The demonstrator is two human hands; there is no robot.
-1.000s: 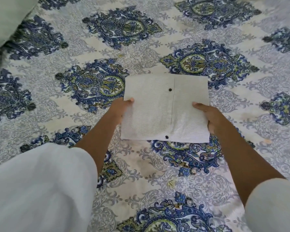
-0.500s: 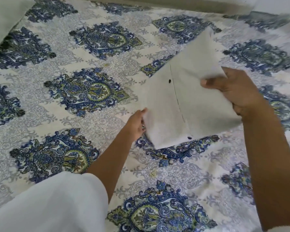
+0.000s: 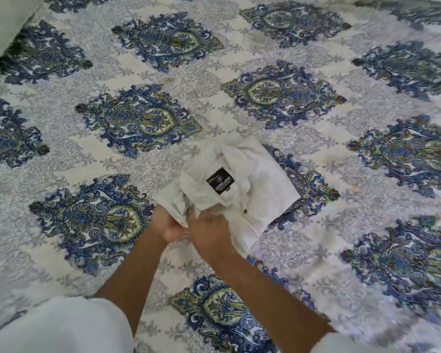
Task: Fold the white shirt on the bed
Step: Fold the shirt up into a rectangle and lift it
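Observation:
The white shirt (image 3: 255,184) lies on the bed as a small folded bundle, collar side up, with a black neck label (image 3: 218,181) showing. My left hand (image 3: 166,225) grips the bundle's near left corner, fingers curled under the cloth. Right beside it, my right hand (image 3: 209,229) lies over the near edge, its fingertips on the collar fabric; the frame is blurred and I cannot tell whether they pinch it. The two hands touch each other.
The bed (image 3: 239,52) is covered by a white sheet with blue and green medallions. A pale pillow or cover (image 3: 3,24) lies at the top left. My white sleeves fill the bottom corners.
The folded shirt was lifted and turned over; it now lies collar and label up, where the button placket showed before. Both hands have come together at its near left corner.

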